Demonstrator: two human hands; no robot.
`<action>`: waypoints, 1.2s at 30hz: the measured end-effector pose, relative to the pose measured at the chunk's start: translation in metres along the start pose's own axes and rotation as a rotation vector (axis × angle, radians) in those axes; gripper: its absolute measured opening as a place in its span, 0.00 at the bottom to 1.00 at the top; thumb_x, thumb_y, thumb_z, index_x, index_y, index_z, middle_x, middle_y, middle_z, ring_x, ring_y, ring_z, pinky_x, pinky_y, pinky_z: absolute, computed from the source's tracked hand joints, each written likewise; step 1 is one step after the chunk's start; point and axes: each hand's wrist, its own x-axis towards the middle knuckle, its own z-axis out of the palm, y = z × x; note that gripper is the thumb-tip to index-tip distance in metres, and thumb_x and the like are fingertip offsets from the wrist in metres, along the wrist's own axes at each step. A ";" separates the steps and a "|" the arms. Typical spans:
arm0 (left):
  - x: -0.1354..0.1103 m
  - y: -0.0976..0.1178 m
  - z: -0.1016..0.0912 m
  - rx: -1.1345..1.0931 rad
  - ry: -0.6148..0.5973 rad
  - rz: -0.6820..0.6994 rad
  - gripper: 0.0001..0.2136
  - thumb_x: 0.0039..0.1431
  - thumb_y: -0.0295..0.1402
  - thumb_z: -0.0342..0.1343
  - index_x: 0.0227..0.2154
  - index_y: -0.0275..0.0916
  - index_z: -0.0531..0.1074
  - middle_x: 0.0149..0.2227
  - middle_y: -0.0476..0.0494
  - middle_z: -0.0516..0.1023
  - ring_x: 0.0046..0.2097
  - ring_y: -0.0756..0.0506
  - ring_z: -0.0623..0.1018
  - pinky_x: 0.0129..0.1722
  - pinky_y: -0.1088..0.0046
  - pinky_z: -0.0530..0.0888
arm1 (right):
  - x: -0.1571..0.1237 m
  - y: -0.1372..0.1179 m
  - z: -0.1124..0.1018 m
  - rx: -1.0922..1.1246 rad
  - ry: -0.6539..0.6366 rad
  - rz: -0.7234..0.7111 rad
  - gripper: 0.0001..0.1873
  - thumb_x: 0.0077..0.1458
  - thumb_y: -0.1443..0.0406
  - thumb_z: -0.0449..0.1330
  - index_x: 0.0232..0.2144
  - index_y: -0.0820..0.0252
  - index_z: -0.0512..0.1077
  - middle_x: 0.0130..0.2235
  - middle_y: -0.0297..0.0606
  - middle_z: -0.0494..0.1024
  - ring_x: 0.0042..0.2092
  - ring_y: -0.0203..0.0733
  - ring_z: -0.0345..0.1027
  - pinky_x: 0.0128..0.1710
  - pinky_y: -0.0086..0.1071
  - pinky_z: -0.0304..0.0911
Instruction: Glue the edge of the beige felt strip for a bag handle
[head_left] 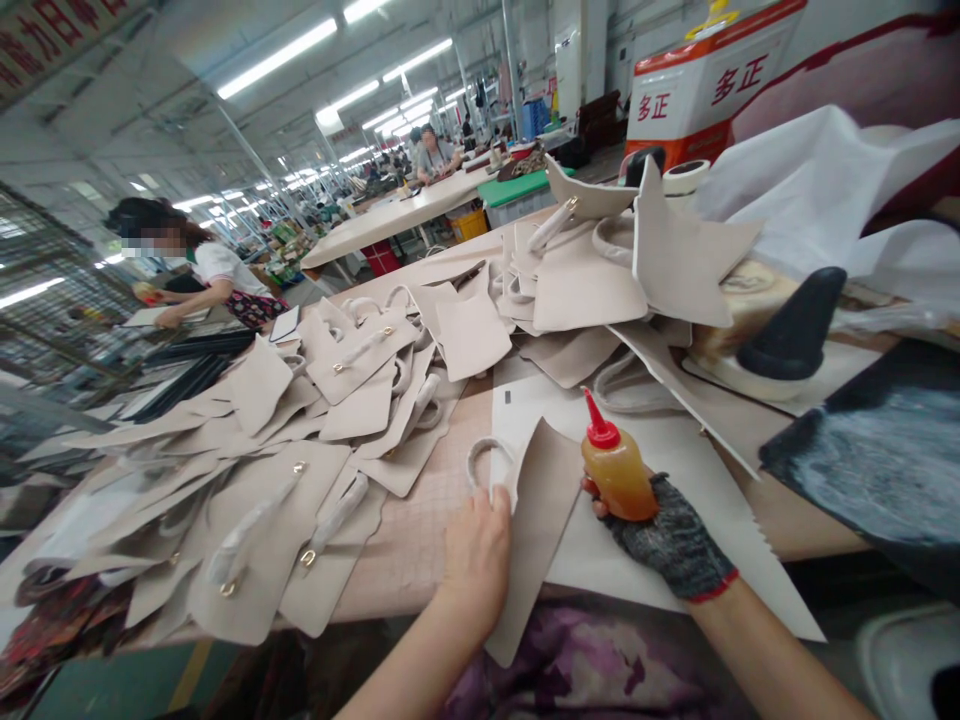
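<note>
Glue bottle (616, 475), amber with a red pointed nozzle, stands upright in the gloved right hand (671, 540), whose fingers are closed around its lower body, at the near edge of the bench (420, 540) just right of centre. Just to its left, the bare left hand (476, 555) lies partly open with the fingertips pressing on a beige leather panel (536, 520), whose near end hangs over the bench edge towards the lap; a looped handle (480, 455) shows at the panel's far left corner. Under both lies a white paper sheet (660, 440) spread across the near right of the bench. Done well, this step seems to call for the left hand to keep the panel flat and unmoving while the nozzle tips down close to the edge, with a light squeeze so that the bead stays thin and does not run onto the face of the leather or the handle. Farther left and beyond, many more beige panels with handles (360, 380) are heaped across the bench. To the far right a black cone-shaped form (795, 325) rests on a pale base. In the distance, other people (195, 270) work at long benches under strip lights.
</note>
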 end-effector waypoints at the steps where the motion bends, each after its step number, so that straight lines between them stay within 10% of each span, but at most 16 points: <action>1: 0.001 -0.001 0.000 -0.025 -0.016 -0.014 0.20 0.56 0.26 0.55 0.52 0.36 0.65 0.40 0.40 0.73 0.42 0.42 0.75 0.37 0.68 0.75 | -0.001 -0.001 0.001 0.022 0.031 0.030 0.14 0.48 0.63 0.60 0.39 0.60 0.74 0.36 0.47 0.80 0.36 0.50 0.75 0.27 0.35 0.71; 7: -0.002 0.008 0.009 -0.007 -0.058 -0.050 0.31 0.57 0.22 0.50 0.63 0.39 0.49 0.40 0.39 0.73 0.40 0.42 0.76 0.35 0.69 0.75 | -0.003 0.002 0.020 0.157 0.144 0.082 0.17 0.47 0.61 0.59 0.39 0.64 0.73 0.35 0.50 0.80 0.37 0.52 0.75 0.38 0.48 0.71; 13: 0.002 0.007 0.013 -0.261 -0.059 -0.087 0.51 0.43 0.36 0.67 0.65 0.36 0.39 0.48 0.35 0.69 0.46 0.38 0.73 0.43 0.64 0.73 | -0.001 0.031 0.025 0.283 0.176 0.034 0.17 0.42 0.60 0.61 0.38 0.56 0.74 0.33 0.40 0.81 0.36 0.51 0.75 0.44 0.55 0.68; 29: 0.001 0.010 0.014 -0.350 -0.065 -0.130 0.57 0.36 0.42 0.70 0.65 0.38 0.40 0.49 0.34 0.67 0.47 0.36 0.70 0.45 0.60 0.70 | 0.000 -0.027 0.026 0.235 0.297 -0.149 0.20 0.44 0.62 0.58 0.43 0.55 0.71 0.35 0.37 0.80 0.36 0.50 0.75 0.41 0.58 0.68; 36: 0.002 0.011 0.018 -0.304 -0.048 -0.109 0.57 0.37 0.44 0.69 0.65 0.39 0.38 0.49 0.34 0.68 0.46 0.36 0.70 0.44 0.61 0.70 | 0.008 -0.002 0.025 0.206 0.258 -0.109 0.10 0.48 0.62 0.60 0.36 0.53 0.72 0.36 0.35 0.80 0.39 0.48 0.74 0.43 0.56 0.68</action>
